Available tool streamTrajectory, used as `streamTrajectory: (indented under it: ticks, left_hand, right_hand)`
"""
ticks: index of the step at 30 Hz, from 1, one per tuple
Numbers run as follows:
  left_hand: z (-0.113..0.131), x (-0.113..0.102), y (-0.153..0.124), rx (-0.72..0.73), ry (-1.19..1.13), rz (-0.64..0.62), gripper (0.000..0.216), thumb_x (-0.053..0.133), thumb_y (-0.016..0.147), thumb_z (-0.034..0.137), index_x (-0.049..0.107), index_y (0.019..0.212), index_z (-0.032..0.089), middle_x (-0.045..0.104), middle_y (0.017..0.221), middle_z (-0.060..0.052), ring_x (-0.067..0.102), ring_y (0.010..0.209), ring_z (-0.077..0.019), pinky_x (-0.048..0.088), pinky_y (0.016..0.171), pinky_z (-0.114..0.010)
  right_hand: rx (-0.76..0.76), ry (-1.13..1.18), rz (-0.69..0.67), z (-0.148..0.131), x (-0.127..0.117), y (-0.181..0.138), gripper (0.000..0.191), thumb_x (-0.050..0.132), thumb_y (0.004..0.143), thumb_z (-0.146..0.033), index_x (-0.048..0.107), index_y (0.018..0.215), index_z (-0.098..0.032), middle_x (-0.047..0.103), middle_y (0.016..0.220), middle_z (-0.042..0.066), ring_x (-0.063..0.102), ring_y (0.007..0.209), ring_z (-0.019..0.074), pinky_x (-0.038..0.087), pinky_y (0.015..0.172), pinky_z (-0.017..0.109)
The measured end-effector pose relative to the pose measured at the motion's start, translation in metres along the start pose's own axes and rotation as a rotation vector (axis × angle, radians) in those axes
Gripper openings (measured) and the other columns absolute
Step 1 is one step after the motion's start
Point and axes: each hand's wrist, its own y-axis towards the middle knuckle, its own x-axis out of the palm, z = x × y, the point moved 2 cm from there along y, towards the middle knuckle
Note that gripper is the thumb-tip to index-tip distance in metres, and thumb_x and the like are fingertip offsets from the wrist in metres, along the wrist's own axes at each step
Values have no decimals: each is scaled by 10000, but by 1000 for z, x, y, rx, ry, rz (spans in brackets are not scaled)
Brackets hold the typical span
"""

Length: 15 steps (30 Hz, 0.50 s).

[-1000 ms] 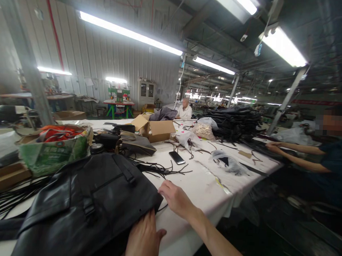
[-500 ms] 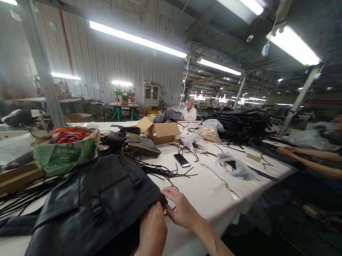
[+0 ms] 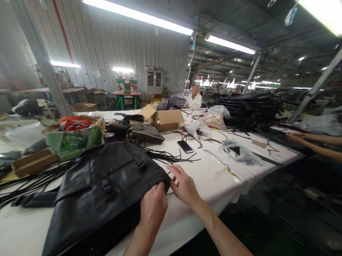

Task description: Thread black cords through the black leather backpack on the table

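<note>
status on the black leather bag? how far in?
Done: black leather bag lies flat on the white table, buckle strap fitted on its front. In hand: left hand has a grip on its right edge, right hand fingering the same corner. Left: loose black cords lie beside it, unattached.

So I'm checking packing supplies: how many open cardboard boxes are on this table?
1. The open cardboard box sits mid-table, beyond the black leather bag and left of the phone. Clutter may hide others.
</note>
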Motion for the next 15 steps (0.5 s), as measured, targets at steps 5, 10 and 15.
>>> streamTrajectory:
  ticks: [5,10,15]
  left_hand:
    - [-30,-33,-40,220,146,347,232,643,1000,117,692,1202,219,797,966,26,730,786,-121,523,746,-266]
    - [-53,-61,-76,172,-10,376,239,687,982,98,686,1201,194,790,1083,11,750,941,-81,593,915,-219]
    - [-60,-77,-100,205,-43,393,329,690,967,75,690,1277,184,787,1234,-35,770,1143,-112,638,1068,-232]
  right_hand:
    - [65,-32,42,5,1,-5,568,657,956,-132,610,1499,-289,610,1492,89,637,722,124,629,826,333]
    - [-20,14,88,-12,-1,-14,444,675,1040,-186,634,1473,-276,632,1453,99,696,840,163,644,797,307]
    - [-435,-34,-136,-68,9,-33,491,473,1162,-162,520,1635,-286,594,1543,114,663,1290,241,599,1085,384]
